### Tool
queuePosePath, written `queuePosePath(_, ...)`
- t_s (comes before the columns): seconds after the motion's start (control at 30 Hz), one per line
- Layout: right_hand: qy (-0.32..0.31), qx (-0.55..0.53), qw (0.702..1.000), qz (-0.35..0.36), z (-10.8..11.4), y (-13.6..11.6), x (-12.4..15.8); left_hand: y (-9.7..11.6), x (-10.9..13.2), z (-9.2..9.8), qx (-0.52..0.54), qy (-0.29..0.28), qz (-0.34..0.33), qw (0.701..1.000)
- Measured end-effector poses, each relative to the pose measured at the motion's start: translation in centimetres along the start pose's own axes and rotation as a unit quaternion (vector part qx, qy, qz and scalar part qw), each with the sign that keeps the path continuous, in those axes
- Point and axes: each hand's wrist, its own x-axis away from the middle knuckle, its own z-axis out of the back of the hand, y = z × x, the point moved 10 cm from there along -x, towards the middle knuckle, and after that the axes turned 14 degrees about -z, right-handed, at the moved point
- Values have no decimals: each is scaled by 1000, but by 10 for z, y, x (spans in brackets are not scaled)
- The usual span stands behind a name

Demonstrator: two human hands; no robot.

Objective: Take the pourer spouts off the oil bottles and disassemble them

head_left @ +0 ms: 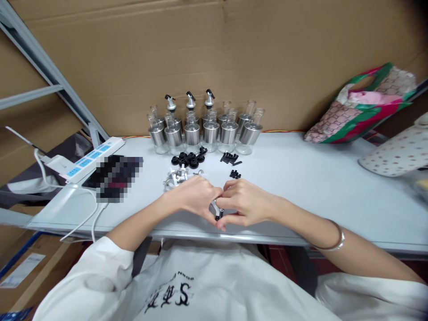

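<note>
Near the table's front edge my left hand and my right hand meet, their fingers closed around a small silver spout piece with a black part at its lower end. Fingers partly cover the piece. Just behind my left hand lies a pile of silver spout pieces. Farther back sit black round stoppers, black levers and small black caps. Behind them stand several glass bottles with steel sleeves; three at the back carry silver pourers with black levers.
On the left of the grey table are a white power strip, cables and a blurred-out dark object. A patterned bag and a spotted white container stand on the right. Cardboard rises behind.
</note>
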Motion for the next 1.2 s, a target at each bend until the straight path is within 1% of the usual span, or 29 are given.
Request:
queuePosePath(0.17,-15,-20,1000,-10,-2,1,0,-1,0,0,1,10,-1,1000)
queuePosePath(0.4,11,-59,998,-9,7,-3,1,4,0,4,10,47,-18,999)
queuePosePath(0.73,12,-138,990,2,9,-6,2,9,-2,6,36,82,-34,995)
queuePosePath(0.97,41,-214,976,12,15,-6,1,8,-1,8,115,128,-37,984)
queuePosePath(1.2,42,-237,970,17,17,-6,2,5,0,11,194,168,-37,966)
